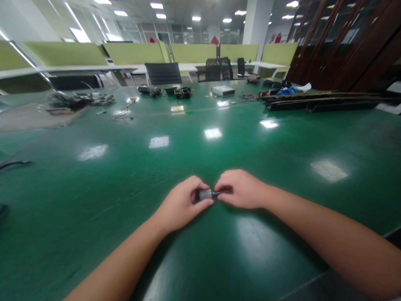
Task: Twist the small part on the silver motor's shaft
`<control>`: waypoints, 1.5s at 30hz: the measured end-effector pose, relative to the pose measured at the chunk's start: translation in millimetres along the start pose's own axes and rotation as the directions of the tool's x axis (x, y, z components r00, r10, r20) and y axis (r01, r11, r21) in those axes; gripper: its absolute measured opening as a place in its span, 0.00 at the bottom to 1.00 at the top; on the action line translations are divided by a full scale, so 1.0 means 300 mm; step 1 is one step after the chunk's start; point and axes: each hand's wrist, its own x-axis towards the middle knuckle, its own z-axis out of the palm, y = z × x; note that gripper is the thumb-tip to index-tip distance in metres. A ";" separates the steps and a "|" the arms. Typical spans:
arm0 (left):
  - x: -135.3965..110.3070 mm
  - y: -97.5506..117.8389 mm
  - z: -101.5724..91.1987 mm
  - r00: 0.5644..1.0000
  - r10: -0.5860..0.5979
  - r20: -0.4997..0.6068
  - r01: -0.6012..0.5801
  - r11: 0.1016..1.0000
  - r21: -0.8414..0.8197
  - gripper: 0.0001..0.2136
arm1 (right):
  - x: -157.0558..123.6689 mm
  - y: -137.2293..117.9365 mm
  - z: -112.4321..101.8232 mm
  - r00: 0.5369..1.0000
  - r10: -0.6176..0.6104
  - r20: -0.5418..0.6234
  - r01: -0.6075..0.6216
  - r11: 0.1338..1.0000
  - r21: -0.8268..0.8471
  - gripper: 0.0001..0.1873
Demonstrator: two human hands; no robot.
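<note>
Both my hands meet over the green table (125, 179), close to its near edge. My left hand (183, 202) is closed round a small cylinder with a grey metal body (206, 194) and a dark end. My right hand (241, 188) pinches the thin dark tip that sticks out of the cylinder's right side. Fingers hide most of the part, so its full shape is unclear. Both forearms rest low over the table.
At the far side lie dark tools and parts (181, 92), a white box (223, 90), a heap of cables (78, 100) and long black rails (322, 101). A black cable (14, 164) enters from the left. Chairs and green partitions stand behind.
</note>
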 end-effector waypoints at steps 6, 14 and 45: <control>-0.002 -0.004 0.001 1.000 0.003 -0.009 -0.003 1.000 -0.005 0.11 | -0.004 0.008 -0.005 1.000 0.002 0.014 -0.002 1.000 -0.027 0.06; -0.004 -0.008 0.001 1.000 -0.004 -0.001 0.004 1.000 -0.005 0.11 | -0.012 0.011 -0.025 0.998 0.042 0.045 -0.039 0.998 -0.057 0.05; -0.008 -0.025 0.003 1.000 0.011 0.002 -0.011 1.000 -0.005 0.11 | -0.009 0.021 -0.053 0.986 0.111 0.124 -0.121 0.990 0.071 0.06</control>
